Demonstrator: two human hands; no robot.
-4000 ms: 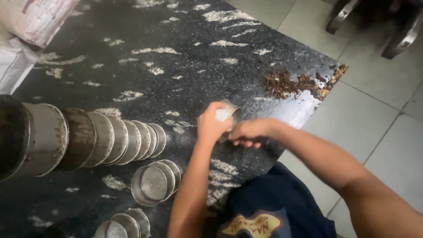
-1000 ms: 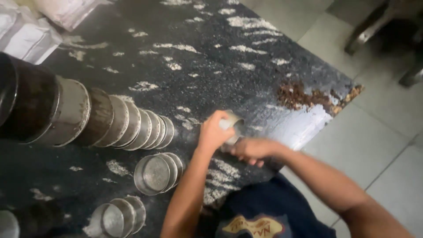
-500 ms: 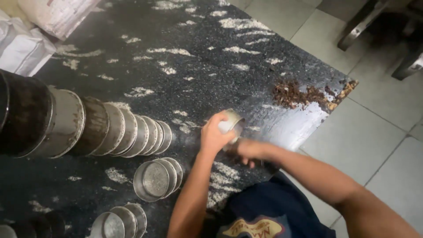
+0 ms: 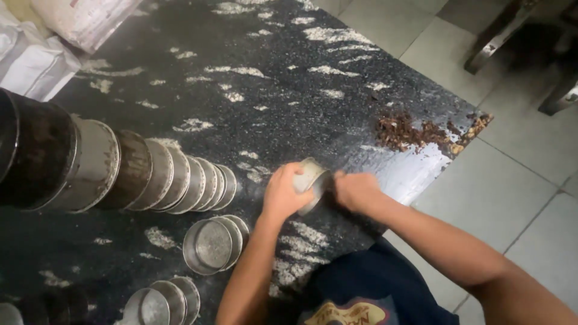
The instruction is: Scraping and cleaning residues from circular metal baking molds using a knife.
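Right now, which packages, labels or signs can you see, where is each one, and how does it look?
White sack: top left corner, lying flat, small red marks.
White bags: left edge below the sack, bulging and plain.
Printed emblem: bottom edge, on the dark blue shirt, yellow and red.

The tin (image 4: 310, 180) in the left hand (image 4: 283, 195) is dull silver, over a black mat (image 4: 289, 102) flecked with white. Beyond the grip lies a red-brown heap (image 4: 409, 132) (yellowish at its far end); the floor (image 4: 518, 168) is pale grey tile.
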